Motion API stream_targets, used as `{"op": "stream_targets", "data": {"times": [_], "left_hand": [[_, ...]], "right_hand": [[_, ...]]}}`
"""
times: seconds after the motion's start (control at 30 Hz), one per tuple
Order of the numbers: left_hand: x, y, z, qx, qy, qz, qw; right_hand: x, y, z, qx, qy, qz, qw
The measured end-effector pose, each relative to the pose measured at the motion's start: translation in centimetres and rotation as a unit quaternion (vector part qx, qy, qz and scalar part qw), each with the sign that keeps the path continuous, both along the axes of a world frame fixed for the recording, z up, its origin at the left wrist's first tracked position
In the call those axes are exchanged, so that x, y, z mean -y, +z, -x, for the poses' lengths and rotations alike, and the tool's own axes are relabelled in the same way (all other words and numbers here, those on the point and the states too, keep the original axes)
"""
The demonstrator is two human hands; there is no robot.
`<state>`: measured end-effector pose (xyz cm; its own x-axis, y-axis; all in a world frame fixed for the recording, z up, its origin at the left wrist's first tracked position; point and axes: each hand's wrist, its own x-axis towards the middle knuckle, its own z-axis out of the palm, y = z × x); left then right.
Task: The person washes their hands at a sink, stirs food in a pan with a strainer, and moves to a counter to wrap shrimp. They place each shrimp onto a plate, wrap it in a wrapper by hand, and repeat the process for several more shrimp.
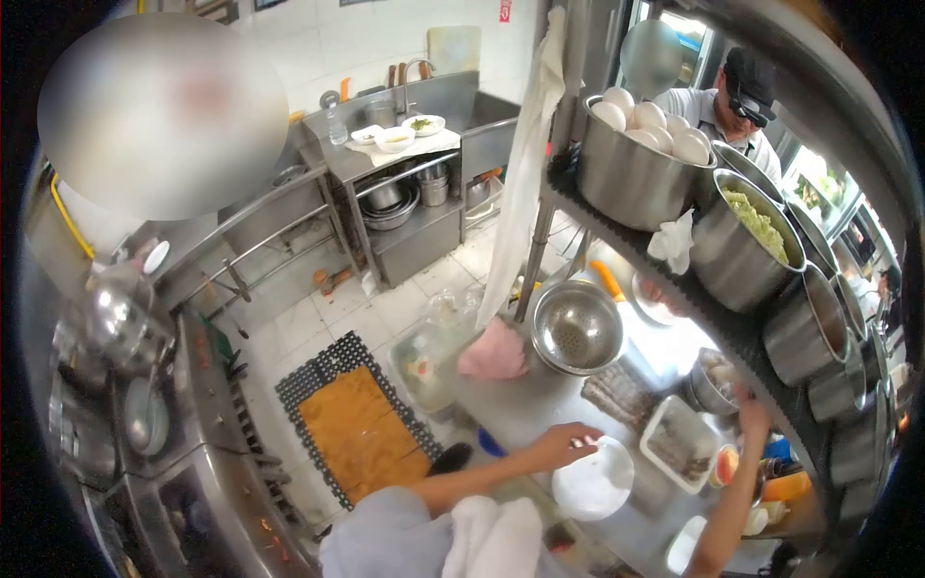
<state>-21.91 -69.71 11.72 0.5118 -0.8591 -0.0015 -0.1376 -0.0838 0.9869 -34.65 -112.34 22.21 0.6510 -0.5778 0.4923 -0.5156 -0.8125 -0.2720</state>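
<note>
My left hand (570, 446) is at the upper left rim of a round white plate (593, 480) on the steel counter, its fingers closed on the rim; small pale spots show at the fingers. Under the shelf my right hand (754, 412) reaches to the edge of a metal bowl (711, 385) with pale contents. The shelf edge and the blur hide its fingertips. Between the hands stands a white tub (679, 443) with greyish food inside. Greyish strips of food (617, 397) lie behind the plate.
A colander (578, 328) and pink cloth (493, 351) lie on the counter. The shelf (665, 265) overhead holds steel pots and eggs (646, 123). A co-worker (747, 96) stands behind it; another person's hand (660, 294) shows below. Stove (159, 424) at left.
</note>
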Motion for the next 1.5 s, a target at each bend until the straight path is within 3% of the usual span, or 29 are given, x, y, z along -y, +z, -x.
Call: {"op": "stream_targets", "data": {"times": [0.03, 0.1, 0.17, 0.2, 0.27, 0.3, 0.4, 0.47, 0.5, 0.57, 0.6, 0.67, 0.87, 0.97, 1.03, 1.07, 1.13, 1.33, 1.47, 1.5], "left_hand": [[1.1, 0.7, 0.6, -0.012, 0.022, 0.057, 0.998], [3.2, 1.7, 1.9, -0.025, 0.042, 0.113, 0.992], [4.9, 2.2, 2.9, -0.097, 0.026, 0.147, 0.984], [5.5, 1.2, 2.9, -0.097, 0.023, 0.148, 0.984], [6.4, -1.7, 2.8, -0.087, -0.111, 0.121, 0.983], [5.4, 0.5, 1.8, -0.182, -0.21, 0.002, 0.961], [4.3, -2.1, 1.5, -0.165, -0.199, -0.051, 0.965], [4.0, -4.6, 1.6, 0.018, -0.134, -0.06, 0.989], [4.1, -6.0, 1.3, 0.069, -0.141, -0.056, 0.986], [3.8, -6.5, 0.9, 0.048, -0.135, -0.04, 0.989], [3.6, -7.3, 0.6, 0.162, -0.119, 0.004, 0.98], [3.0, -4.4, 0.9, 0.045, -0.085, -0.065, 0.993], [2.8, -3.9, 0.4, -0.004, -0.1, -0.093, 0.991], [3.0, -3.5, 0.4, 0.049, -0.119, -0.075, 0.989], [3.2, -2.8, 0.8, 0.11, -0.132, -0.113, 0.979], [3.5, -3.7, 1.0, 0.113, -0.131, -0.112, 0.979], [4.1, -5.4, 1.5, 0.294, -0.135, -0.057, 0.945], [4.0, -7.0, 1.9, 0.333, -0.135, -0.009, 0.933], [4.3, -6.4, 1.4, 0.286, -0.162, -0.091, 0.94], [4.3, -6.4, 1.5, 0.34, -0.138, -0.071, 0.927]], "right_hand": [[-1.4, 0.9, 1.0, 0.011, 0.109, -0.2, 0.974], [-8.8, 2.6, 1.9, 0.02, 0.182, -0.309, 0.933], [-15.2, 2.9, 2.5, -0.065, 0.157, -0.303, 0.938], [-16.5, 1.1, 3.0, -0.052, 0.175, -0.364, 0.913], [-18.8, -3.4, 4.1, -0.032, 0.19, -0.444, 0.875], [-20.0, -4.9, 4.3, -0.023, 0.189, -0.464, 0.865], [-23.3, -7.5, 5.4, -0.024, 0.149, -0.533, 0.833], [-22.7, -11.9, 6.7, -0.077, 0.138, -0.473, 0.867], [-22.7, -14.3, 7.5, -0.054, 0.16, -0.407, 0.898], [-23.8, -15.4, 7.8, -0.05, 0.128, -0.393, 0.909], [-23.9, -16.0, 7.7, -0.05, 0.124, -0.402, 0.906], [-25.1, -16.3, 7.8, 0.034, 0.119, -0.458, 0.88], [-27.2, -14.4, 8.1, 0.082, 0.062, -0.487, 0.867], [-26.9, -15.8, 8.6, 0.102, 0.062, -0.461, 0.88], [-26.7, -16.4, 8.9, 0.142, 0.102, -0.289, 0.941], [-26.6, -16.9, 9.2, 0.144, 0.103, -0.287, 0.941], [-26.8, -17.5, 9.4, 0.009, 0.039, -0.137, 0.99], [-27.7, -17.2, 9.5, 0.028, 0.045, -0.104, 0.993], [-27.0, -17.8, 9.6, 0.011, 0.028, -0.169, 0.985], [-26.9, -17.8, 9.6, 0.005, 0.024, -0.175, 0.984]]}}
